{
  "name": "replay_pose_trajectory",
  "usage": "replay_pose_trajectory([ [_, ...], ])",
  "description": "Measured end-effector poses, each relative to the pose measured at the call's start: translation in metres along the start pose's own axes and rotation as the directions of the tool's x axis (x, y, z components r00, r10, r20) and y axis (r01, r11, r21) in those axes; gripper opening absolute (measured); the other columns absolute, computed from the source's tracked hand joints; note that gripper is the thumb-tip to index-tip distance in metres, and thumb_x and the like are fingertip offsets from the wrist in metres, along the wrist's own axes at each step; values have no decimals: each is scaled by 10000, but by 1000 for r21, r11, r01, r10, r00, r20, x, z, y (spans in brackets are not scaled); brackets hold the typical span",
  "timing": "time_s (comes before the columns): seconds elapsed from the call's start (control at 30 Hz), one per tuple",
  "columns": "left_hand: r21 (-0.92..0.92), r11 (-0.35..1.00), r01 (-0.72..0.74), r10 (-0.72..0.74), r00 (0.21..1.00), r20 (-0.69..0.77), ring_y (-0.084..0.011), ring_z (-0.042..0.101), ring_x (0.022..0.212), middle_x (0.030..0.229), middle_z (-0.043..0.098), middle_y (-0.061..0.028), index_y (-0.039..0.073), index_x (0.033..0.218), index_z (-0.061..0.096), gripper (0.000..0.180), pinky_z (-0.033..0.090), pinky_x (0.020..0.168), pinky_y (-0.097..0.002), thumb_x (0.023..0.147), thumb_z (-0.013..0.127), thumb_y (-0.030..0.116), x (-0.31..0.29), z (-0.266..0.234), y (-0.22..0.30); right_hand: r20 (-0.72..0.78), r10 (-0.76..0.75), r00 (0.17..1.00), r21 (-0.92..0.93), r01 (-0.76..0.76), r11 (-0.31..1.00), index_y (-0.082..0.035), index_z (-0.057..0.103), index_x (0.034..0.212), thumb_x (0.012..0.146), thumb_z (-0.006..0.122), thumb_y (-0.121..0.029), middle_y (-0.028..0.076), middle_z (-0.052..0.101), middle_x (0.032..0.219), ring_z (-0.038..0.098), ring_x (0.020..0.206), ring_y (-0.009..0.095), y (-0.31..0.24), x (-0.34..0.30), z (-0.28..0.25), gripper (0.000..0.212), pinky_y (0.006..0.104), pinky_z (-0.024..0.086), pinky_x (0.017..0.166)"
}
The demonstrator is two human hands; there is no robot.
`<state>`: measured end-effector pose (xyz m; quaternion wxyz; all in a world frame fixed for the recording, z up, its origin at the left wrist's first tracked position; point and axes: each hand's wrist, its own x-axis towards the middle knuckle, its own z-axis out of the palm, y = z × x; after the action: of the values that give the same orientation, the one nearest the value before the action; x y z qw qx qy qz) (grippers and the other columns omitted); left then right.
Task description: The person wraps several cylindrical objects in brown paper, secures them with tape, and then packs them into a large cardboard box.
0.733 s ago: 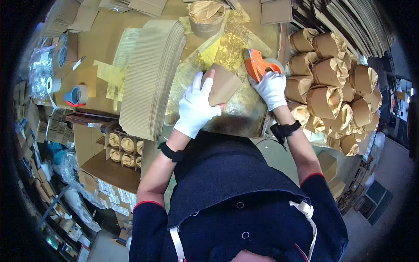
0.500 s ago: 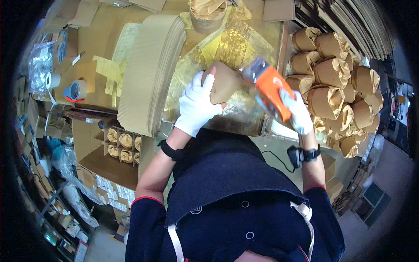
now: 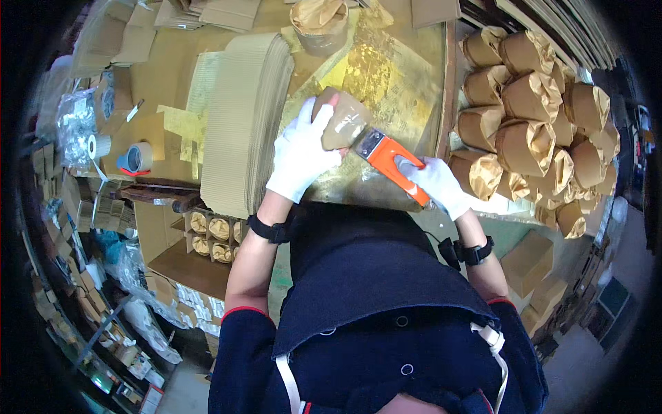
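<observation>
My white-gloved left hand [image 3: 301, 150] is wrapped around a small brown paper-wrapped package [image 3: 345, 123] with a shiny surface. Its fingers press on the left and near sides. In my white-gloved right hand [image 3: 438, 185] is an orange staple gun [image 3: 395, 164] with a metal head. The head rests at or very close to the package's lower right edge; whether it touches I cannot tell. Beyond my hands, a larger paper-wrapped round bundle [image 3: 319, 31] stands on the worktable [image 3: 393, 90].
A long stack of cardboard sheets [image 3: 241, 124] lies left of my hands. Tape rolls [image 3: 140, 157] sit farther left. Many paper-wrapped bundles [image 3: 527, 96] are piled at the right. Below the table's left edge, a divided carton [image 3: 186, 265] holds several wrapped pieces.
The staple gun has swung down and left, its metal head now at the package. The package is turned in my left hand and shows a shiny side. The whole view has shifted slightly.
</observation>
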<state>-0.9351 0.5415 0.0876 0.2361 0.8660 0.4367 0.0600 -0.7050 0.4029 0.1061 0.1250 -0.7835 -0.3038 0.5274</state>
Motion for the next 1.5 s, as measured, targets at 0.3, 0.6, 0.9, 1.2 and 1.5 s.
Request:
replay_pose_trajectory([
  [0.3,-124,979,-159,129,967,-220,-415,569,1120,1337,497,-186,134,1207,574,709,480,950,-513,612,843,410,-14,26,32,-243,31,970,-264,-97,959,31,712,803,828,546,-694,262,664,715,703,768,397,25,-2,19,744,443,534,710],
  [0.6,75,907,-414,420,902,-98,-417,546,1161,1277,555,-207,66,1017,584,393,507,907,-489,684,770,159,-132,-5,-45,-470,-637,611,-803,4,595,-124,689,886,828,668,-594,147,656,643,659,573,336,-4,68,-3,475,421,547,567],
  [0.9,282,726,-627,639,767,62,-203,583,812,745,547,-28,130,800,604,47,442,1004,-409,803,570,163,-95,-6,-19,-293,-829,476,-742,433,511,-86,722,851,913,551,-455,169,704,890,677,871,372,-214,113,10,411,476,544,763],
  [1.2,283,898,-338,362,932,-37,-198,622,752,726,594,-10,149,779,629,28,482,643,-375,772,615,173,-92,9,0,-245,-707,663,-764,317,562,-53,716,1057,939,436,-403,232,680,1097,643,1051,426,-252,204,30,463,483,499,931],
  [1.5,-964,67,257,-844,529,82,-156,647,980,1109,681,-72,11,1210,605,454,524,902,-314,825,781,177,-292,-99,-56,-78,-614,785,601,529,599,0,621,1220,932,668,-230,100,683,1126,672,992,179,-180,54,10,372,317,524,901],
])
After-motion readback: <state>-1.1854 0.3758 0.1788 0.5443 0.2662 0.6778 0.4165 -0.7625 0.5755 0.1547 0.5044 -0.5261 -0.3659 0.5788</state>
